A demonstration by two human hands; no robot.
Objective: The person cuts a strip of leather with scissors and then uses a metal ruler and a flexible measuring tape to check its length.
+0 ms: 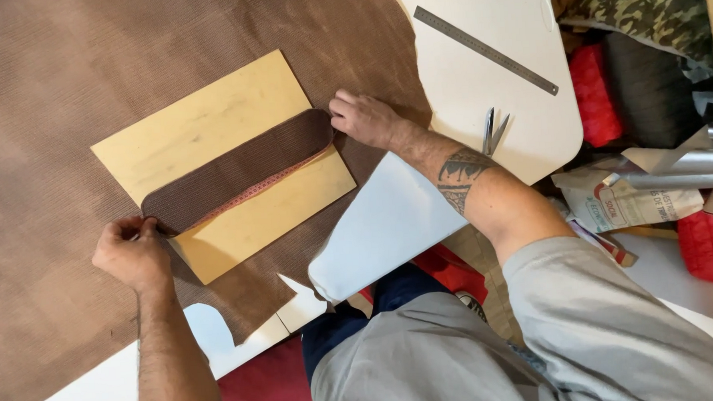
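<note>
Strip: we see a long dark brown strip (239,169) with rounded ends lying slantwise across a yellow board (209,119), a reddish patterned tape (264,186) running along its lower edge.
Left hand: our left hand (132,252) sits at the strip's lower-left end, fingers curled in and pinching that end.
Right hand: our right hand (365,117) rests at the strip's upper-right end, fingers bent and fingertips pressing down just beside the rounded tip; we cannot tell whether they grip it.
Underlay: the board lies on a big brown sheet (54,69) spread over a white table (389,215).
Nearby: a steel ruler (484,50) and small scissors (493,130) lie on the table, well apart from the strip.
</note>
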